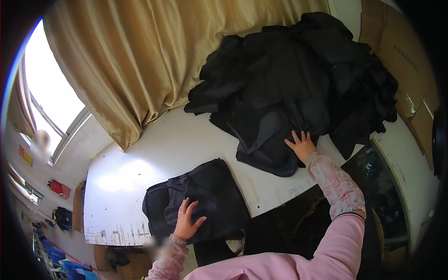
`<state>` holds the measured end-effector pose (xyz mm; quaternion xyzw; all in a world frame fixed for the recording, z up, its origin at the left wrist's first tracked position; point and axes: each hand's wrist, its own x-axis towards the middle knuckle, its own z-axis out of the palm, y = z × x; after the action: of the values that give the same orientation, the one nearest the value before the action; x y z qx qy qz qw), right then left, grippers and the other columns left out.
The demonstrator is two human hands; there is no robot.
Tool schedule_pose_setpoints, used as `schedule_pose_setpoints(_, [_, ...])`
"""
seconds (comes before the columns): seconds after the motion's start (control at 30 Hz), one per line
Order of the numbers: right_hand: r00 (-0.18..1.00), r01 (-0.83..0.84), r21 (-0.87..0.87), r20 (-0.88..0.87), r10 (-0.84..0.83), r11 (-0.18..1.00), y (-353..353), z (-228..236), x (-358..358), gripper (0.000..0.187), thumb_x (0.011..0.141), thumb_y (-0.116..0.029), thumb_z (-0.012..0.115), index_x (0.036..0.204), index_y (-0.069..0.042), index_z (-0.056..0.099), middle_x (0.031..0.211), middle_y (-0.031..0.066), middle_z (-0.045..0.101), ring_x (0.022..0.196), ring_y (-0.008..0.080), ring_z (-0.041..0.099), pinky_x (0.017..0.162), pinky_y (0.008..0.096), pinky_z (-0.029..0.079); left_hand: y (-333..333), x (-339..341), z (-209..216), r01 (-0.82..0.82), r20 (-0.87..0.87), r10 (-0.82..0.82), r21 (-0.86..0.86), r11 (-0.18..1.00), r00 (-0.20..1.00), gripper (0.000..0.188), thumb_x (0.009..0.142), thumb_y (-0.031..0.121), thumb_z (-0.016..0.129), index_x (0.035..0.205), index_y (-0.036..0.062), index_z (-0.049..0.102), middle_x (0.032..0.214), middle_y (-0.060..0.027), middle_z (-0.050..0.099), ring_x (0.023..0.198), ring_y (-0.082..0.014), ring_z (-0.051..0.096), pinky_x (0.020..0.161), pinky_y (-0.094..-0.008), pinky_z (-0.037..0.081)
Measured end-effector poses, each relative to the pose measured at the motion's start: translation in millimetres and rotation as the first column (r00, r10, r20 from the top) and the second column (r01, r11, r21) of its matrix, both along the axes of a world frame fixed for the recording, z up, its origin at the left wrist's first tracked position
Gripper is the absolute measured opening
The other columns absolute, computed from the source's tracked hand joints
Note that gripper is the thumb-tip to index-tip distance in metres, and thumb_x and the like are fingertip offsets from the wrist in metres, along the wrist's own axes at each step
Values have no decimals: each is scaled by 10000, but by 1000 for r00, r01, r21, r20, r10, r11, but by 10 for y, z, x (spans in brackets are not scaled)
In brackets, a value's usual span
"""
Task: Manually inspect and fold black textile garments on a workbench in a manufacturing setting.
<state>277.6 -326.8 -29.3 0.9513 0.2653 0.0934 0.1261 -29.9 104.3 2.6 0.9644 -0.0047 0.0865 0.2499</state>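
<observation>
My left hand [187,223] rests with fingers spread on a flat stack of black fabric pieces [217,191] near the table's front edge. The top piece on that stack lies rumpled under the fingers. Farther right, my right hand [302,147] lies with spread fingers on the lower edge of a large heap of black cloth [284,79]. The heap's pieces overlap loosely, and their exact shape cannot be made out. Floral sleeve covers [337,184] are on both forearms.
The white table [126,191] has a scuffed front edge. Gold curtains [126,60] hang behind it, beside a bright window [51,93] at left. Cardboard [406,60] stands at the far right. A dark area with bagged items [373,172] lies below the table's right end.
</observation>
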Motion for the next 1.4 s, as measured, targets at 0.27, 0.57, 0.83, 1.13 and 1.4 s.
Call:
schedule_pose_setpoints(0.27, [988,-104,113,-105,116,988,-529,38,-540,617,873,-64,492,1424,-318,376,1519,127,275,1345,402,326,1081,628,201,-31,37,-454,26,-251,-5,83,996,968,726,810,534,650,1379,147,420,1482,-264,254,1392,-447,191,1076,-634,167])
schedule_pose_setpoints(0.57, [822,20,529,-492,287,848,625,1347,-170,399,748,-202,713,1127,-108,636,1386,139,462,1288,305,426,1081,542,268,-26,-18,-556,-20,-195,31,59,998,980,724,818,525,646,1392,159,399,1504,-249,216,1408,-435,154,1094,-625,110])
schedule_pose_setpoints(0.83, [983,-170,314,-11,183,934,2273,720,769,171,796,-153,673,958,-120,713,1393,175,447,1405,334,228,1145,513,138,-20,-56,-608,-8,-151,11,19,1000,989,724,812,546,641,1381,157,418,1493,-240,246,1404,-428,176,1091,-627,117])
schedule_pose_setpoints(1.13, [975,-222,418,69,212,881,2486,849,1090,288,805,-1,545,1062,-105,622,987,56,635,1040,256,560,1078,559,260,288,249,157,86,122,-46,-348,933,992,529,815,204,730,1274,72,504,1314,-194,458,1253,-355,441,1031,-392,381])
schedule_pose_setpoints(1.4, [669,-673,347,661,339,653,1838,2757,-84,280,783,52,523,963,-114,660,820,14,541,863,205,549,1104,500,261,556,1197,847,106,385,147,-563,820,911,708,800,199,744,1372,7,375,1352,-140,451,1298,-249,388,1085,-368,294])
